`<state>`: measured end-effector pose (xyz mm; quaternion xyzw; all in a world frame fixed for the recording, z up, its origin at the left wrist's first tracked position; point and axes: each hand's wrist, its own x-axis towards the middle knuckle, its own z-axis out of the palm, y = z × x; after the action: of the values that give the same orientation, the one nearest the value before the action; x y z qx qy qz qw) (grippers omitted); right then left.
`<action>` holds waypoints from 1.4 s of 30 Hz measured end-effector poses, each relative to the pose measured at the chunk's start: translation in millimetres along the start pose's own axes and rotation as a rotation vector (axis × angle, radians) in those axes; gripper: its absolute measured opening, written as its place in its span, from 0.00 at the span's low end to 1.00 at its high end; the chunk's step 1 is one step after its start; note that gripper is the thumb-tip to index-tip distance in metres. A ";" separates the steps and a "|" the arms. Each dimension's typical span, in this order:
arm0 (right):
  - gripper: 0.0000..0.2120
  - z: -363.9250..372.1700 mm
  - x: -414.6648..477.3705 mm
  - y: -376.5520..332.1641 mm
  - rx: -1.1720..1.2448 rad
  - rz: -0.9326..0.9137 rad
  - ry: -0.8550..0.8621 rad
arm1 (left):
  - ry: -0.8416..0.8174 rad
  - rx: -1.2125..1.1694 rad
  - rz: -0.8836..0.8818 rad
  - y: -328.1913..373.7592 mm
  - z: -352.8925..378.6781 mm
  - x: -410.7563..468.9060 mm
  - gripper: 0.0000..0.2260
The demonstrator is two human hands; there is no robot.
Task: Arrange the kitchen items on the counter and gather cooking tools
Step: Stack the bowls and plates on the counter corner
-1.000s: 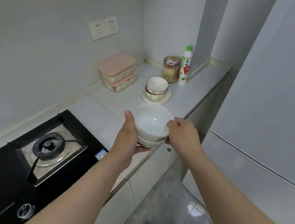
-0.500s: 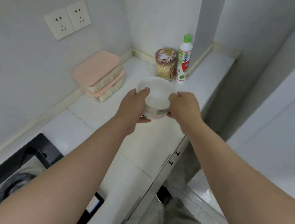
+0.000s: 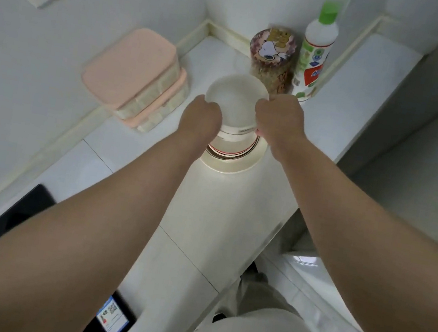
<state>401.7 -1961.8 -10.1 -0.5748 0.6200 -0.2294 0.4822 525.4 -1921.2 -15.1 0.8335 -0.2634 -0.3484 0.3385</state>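
Note:
I hold a stack of white bowls between both hands, directly over the gold-rimmed bowls that stand on a small cream plate on the counter. My left hand grips the stack's left rim. On the right rim, my right hand grips it too. The white bowls appear to touch the top of the lower bowls, but the contact is hidden.
Two pink-lidded containers are stacked at the left wall. Behind the bowls, a cartoon-lidded jar and a green-capped bottle fill the corner. The black stove lies near left; the counter edge drops to the floor on the right.
Both hands have carried the white bowls forward from near the stove and lowered them onto the gold-rimmed bowls. The view has moved closer to the corner.

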 end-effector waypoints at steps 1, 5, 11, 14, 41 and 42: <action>0.12 1.6 -0.4 3.3 0.081 0.038 0.000 | -0.003 -0.007 -0.004 -2.5 0.5 -1.8 0.16; 0.13 9.8 10.4 9.0 0.089 0.096 0.027 | -0.011 -0.038 0.021 -14.1 5.5 6.1 0.15; 0.11 14.4 8.4 16.0 -0.050 0.093 -0.007 | -0.053 -0.099 -0.046 -27.7 9.7 8.6 0.16; 0.08 15.2 8.3 17.3 -0.066 0.070 -0.030 | -0.058 -0.086 -0.054 -30.9 11.7 7.9 0.17; 0.20 13.2 11.8 -4.8 -0.204 0.120 -0.129 | -0.072 -0.168 -0.244 -14.1 2.5 5.7 0.19; 0.18 13.1 12.1 -4.9 -0.205 0.118 -0.137 | -0.067 -0.164 -0.244 -15.8 2.3 6.6 0.18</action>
<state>416.9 -1970.7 -15.7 -0.5981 0.6385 -0.0961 0.4747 530.9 -1916.5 -30.8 0.8169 -0.1420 -0.4347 0.3515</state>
